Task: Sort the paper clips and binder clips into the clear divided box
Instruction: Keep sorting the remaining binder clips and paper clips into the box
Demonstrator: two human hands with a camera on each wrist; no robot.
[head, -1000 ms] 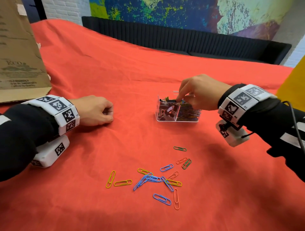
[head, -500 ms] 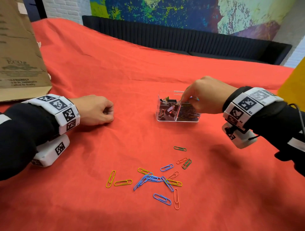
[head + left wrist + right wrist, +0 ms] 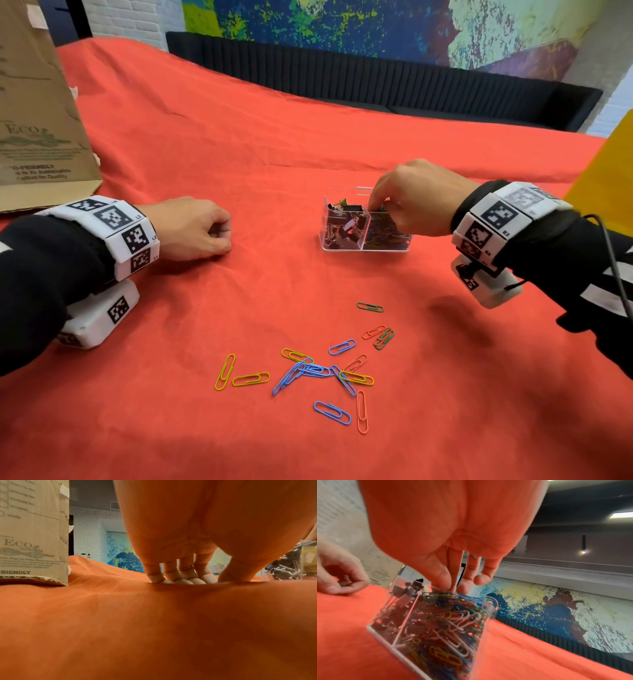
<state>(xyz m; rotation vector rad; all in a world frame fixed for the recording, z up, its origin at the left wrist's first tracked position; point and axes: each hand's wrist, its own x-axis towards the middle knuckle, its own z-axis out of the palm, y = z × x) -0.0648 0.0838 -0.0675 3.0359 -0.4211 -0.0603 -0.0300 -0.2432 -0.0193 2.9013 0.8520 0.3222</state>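
Red cloth (image 3: pixel 308 164). My right hand (image 3: pixel 416 198), fingers extended, dips into the clear divided box (image 3: pixel 364 248); grip unclear. My left hand (image 3: pixel 191 228) rests curled, empty.

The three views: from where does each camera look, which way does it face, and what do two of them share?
Head: worn on the head, looks forward and down at the red cloth, loose paper clips and clear divided box; both hands and sleeves show.
Left wrist: low on the cloth, looks along the left hand resting on it, towards the cardboard box.
Right wrist: under the right hand, looks along its fingers at the box top.
Shared: both wrist views show the divided box.
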